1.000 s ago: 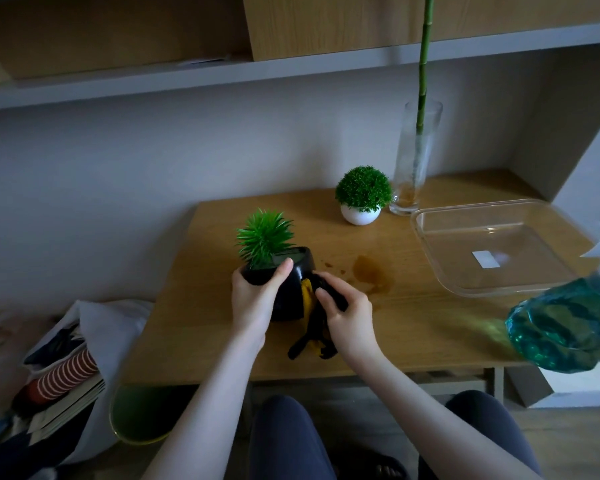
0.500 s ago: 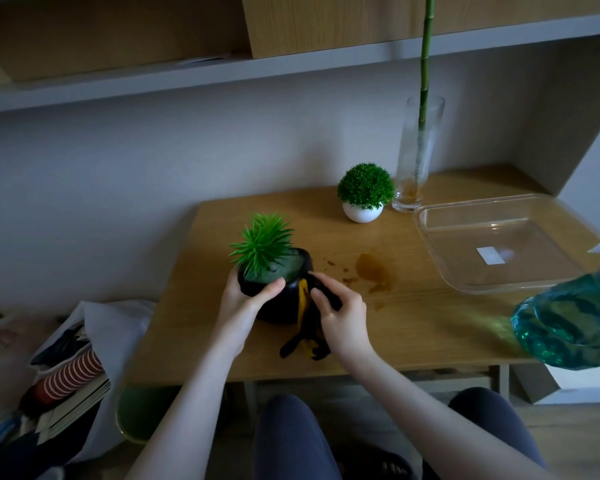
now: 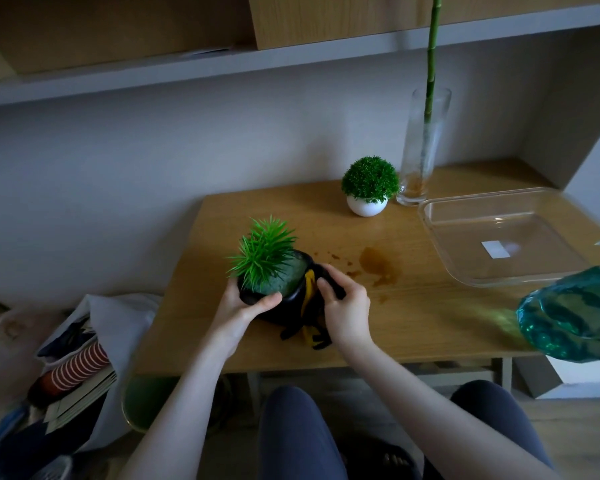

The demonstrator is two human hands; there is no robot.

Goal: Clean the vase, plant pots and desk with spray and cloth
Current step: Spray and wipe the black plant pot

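My left hand (image 3: pixel 238 306) grips the rim of a black plant pot (image 3: pixel 284 303) holding a spiky green plant (image 3: pixel 262 252); the pot is tilted toward me on the wooden desk (image 3: pixel 413 323). My right hand (image 3: pixel 345 306) holds a black and yellow cloth (image 3: pixel 307 327) against the pot's right side. A white pot with a round green plant (image 3: pixel 368 187) stands at the back. Beside it is a tall glass vase (image 3: pixel 420 147) with a green stalk. A blue-green spray bottle (image 3: pixel 572 317) sits at the desk's right front edge.
A clear plastic tray (image 3: pixel 499 237) lies on the right of the desk. Brown stains (image 3: pixel 378 268) mark the desk's middle. A bag of books (image 3: pixel 73 368) sits on the floor at left. A shelf (image 3: pixel 222 64) runs above.
The black pot has tipped further toward me and shifted slightly left. My right hand keeps the cloth on its side.
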